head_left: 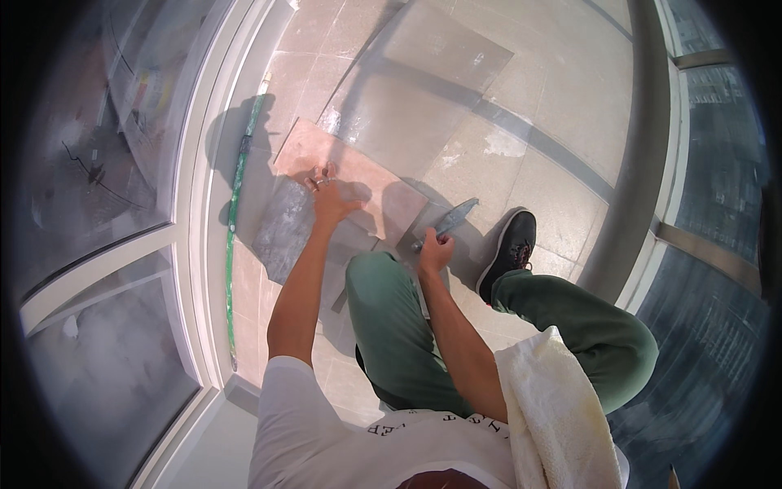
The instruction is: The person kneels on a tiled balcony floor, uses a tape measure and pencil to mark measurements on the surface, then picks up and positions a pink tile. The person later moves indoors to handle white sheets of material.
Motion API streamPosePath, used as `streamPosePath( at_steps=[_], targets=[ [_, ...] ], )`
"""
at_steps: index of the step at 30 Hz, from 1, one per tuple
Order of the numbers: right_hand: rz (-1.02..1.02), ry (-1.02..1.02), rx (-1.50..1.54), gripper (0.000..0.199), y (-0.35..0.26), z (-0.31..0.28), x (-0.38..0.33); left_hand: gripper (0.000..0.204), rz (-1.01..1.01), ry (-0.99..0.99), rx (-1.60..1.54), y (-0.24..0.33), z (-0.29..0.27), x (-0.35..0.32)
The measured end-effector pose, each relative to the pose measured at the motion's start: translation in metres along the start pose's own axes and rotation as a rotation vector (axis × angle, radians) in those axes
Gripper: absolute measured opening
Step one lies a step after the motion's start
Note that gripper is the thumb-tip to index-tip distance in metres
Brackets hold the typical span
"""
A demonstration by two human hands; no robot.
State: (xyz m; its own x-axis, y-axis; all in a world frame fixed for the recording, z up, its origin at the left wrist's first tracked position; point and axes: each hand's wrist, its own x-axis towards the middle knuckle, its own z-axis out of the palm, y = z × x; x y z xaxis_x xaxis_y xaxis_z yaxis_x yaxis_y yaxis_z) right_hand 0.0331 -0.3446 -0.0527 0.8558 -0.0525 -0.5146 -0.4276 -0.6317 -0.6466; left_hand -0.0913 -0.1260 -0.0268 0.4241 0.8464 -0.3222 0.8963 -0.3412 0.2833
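1. Watching from afar through the head camera, I judge the step in hand to be setting or steadying the pinkish tile (395, 205), which lies slightly left of and above the middle of the frame.
2. I see the left hand (332, 198) over that tile, its fingers spread and a little bent, the thumb pointing right. They appear to rest on the upper face, and I see nothing enclosed in them.
3. Right of centre, I have the right hand (434, 251) with its fingers closed around the handle of a trowel (458, 216). The grey blade points toward the upper right, just beside the tile's right corner.
4. Below and left of the tile, I make out a smeared grey surface (283, 232). From here I cannot tell whether the tile sits flush or slightly raised.
5. The next move, in my judgement, calls for even pressure from the left fingers and a check along the tile's edges, with the blade clear of the corner.
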Motion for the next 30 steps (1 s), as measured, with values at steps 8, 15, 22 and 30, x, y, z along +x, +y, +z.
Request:
streamPosePath(
  at_steps=[8, 15, 22, 30],
  targets=[
    [-0.32, -0.422, -0.049, 0.031, -0.092, -0.036, 0.002, 0.122, -0.082, -0.06, 0.115, 0.004, -0.018, -0.006],
    [-1.046, -0.683, -0.259, 0.041, -0.151, 0.08, 0.024, 0.121, -0.161, -0.124, 0.078, 0.029, -0.036, 0.0],
    [-1.003, -0.93, -0.524, 0.031, -0.208, 0.14, 0.009, 0.123, -0.217, -0.149, -0.015, 0.025, -0.034, -0.001],
    [-1.181, -0.862, -0.561, 0.03, -0.18, 0.208, 0.036, 0.127, -0.203, -0.168, -0.021, 0.027, -0.03, 0.007]
  ],
)
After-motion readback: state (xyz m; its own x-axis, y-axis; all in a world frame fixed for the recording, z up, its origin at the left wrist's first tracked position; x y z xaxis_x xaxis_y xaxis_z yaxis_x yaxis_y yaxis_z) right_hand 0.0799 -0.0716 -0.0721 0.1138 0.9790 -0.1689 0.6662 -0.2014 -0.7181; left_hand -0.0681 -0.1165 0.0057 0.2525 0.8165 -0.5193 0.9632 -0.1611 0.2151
